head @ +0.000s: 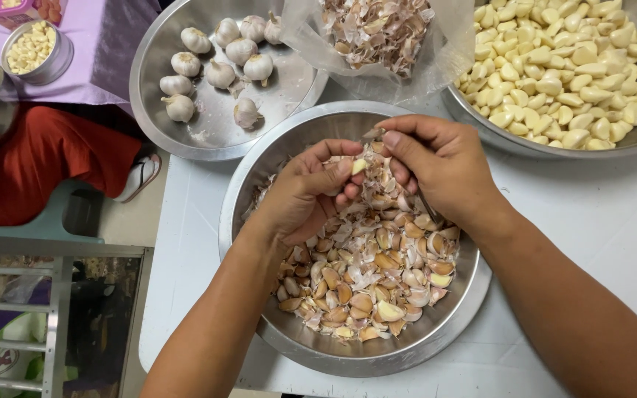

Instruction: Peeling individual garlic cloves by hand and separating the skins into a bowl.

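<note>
The fingers of the left hand pinch a garlic clove above the steel bowl; the right hand, fingers together, grips a small knife touching it.

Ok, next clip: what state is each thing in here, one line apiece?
left hand: pinching a garlic clove over the middle bowl
right hand: closed on a small blade, mostly hidden
middle steel bowl: part filled with unpeeled cloves and loose skins
whole garlic bulbs: intact, in the upper left bowl
peeled cloves: skinless, heaped in the right bowl
plastic bag: open, holding skins
</note>
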